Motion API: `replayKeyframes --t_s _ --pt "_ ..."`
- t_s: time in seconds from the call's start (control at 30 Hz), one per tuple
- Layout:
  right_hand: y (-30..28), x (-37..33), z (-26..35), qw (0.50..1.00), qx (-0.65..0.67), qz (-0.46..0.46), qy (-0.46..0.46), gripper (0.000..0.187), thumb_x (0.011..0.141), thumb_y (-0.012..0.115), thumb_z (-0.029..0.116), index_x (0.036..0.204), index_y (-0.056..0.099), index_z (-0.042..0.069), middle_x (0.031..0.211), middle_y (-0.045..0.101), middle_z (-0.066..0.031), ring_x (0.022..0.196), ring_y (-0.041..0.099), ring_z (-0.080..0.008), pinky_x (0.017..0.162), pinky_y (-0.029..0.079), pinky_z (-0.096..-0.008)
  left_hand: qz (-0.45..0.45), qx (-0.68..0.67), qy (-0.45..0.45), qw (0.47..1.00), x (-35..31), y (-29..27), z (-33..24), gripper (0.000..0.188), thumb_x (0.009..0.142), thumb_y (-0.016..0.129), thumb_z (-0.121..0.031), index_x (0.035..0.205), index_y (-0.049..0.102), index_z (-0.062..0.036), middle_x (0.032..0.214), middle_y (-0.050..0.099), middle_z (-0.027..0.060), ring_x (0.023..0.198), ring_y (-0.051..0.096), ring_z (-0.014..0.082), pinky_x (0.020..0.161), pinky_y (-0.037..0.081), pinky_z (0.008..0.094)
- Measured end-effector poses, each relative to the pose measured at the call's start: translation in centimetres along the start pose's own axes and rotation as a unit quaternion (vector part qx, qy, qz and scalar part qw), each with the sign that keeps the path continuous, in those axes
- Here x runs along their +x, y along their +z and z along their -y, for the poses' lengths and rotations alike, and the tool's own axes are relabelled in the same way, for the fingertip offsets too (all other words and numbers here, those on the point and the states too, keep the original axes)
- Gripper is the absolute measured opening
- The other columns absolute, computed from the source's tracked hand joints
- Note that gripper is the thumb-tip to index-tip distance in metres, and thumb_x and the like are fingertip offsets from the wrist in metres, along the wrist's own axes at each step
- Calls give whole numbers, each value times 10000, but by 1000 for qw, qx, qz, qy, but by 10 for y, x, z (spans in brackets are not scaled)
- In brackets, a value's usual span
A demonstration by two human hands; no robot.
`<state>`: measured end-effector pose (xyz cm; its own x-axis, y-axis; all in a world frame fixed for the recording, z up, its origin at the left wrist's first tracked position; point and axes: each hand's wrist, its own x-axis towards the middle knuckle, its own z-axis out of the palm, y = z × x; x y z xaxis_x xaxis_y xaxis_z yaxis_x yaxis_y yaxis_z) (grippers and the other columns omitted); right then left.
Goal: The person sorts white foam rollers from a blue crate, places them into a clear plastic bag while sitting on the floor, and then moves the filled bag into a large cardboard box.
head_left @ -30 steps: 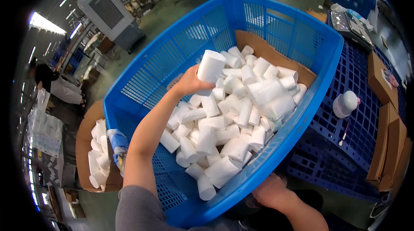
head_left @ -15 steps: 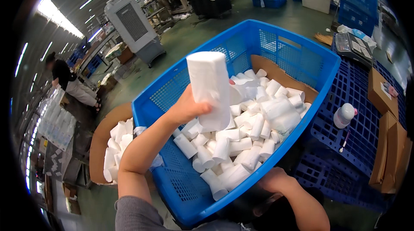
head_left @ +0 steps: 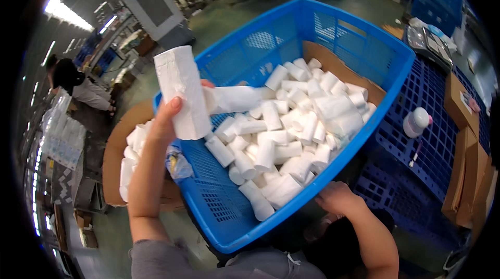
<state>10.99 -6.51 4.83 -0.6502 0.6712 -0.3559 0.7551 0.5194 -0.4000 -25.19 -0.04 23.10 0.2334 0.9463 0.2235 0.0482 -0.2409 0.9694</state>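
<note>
Two at once: clamping thumb and fingers of the left hand on a tilted white roll left of centre, with a second white roll crosswise at the fingertips; holding the right hand just beside the near rim of a blue perforated basket, lower right of centre, finger state impossible to tell. Farther in, revealing more white rolls heaped mid-frame inside, between a cardboard box at left and a white bottle on a blue pallet at right. Farthest, upper left, showing an air cooler and a person.
</note>
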Motion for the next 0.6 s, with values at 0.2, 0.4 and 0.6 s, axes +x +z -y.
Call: replayKeyframes --t_s 0.2,0.4,0.6 --pt "-3 -11 13 998 -36 39 -28 329 823 561 204 1107 550 38 995 608 -133 915 597 -298 805 455 -416 76 596 -165 782 17 -58 43 492 746 727 -316 1074 580 19 1019 608 186 985 584 312 843 465 372" --pt "6 -12 0 1000 -5 -19 -24 253 760 601 179 955 617 19 950 613 -142 873 597 -299 773 454 -409 200 468 -138 850 137 5 123 370 801 663 -318 947 608 18 889 640 139 830 600 238 751 476 337" --pt "16 -2 -2 993 23 -96 -68 214 695 618 126 884 644 31 887 624 -130 850 600 -281 729 468 -381 284 436 -187 833 188 120 303 539 779 648 -460 972 640 44 911 652 191 826 621 265 764 478 353"
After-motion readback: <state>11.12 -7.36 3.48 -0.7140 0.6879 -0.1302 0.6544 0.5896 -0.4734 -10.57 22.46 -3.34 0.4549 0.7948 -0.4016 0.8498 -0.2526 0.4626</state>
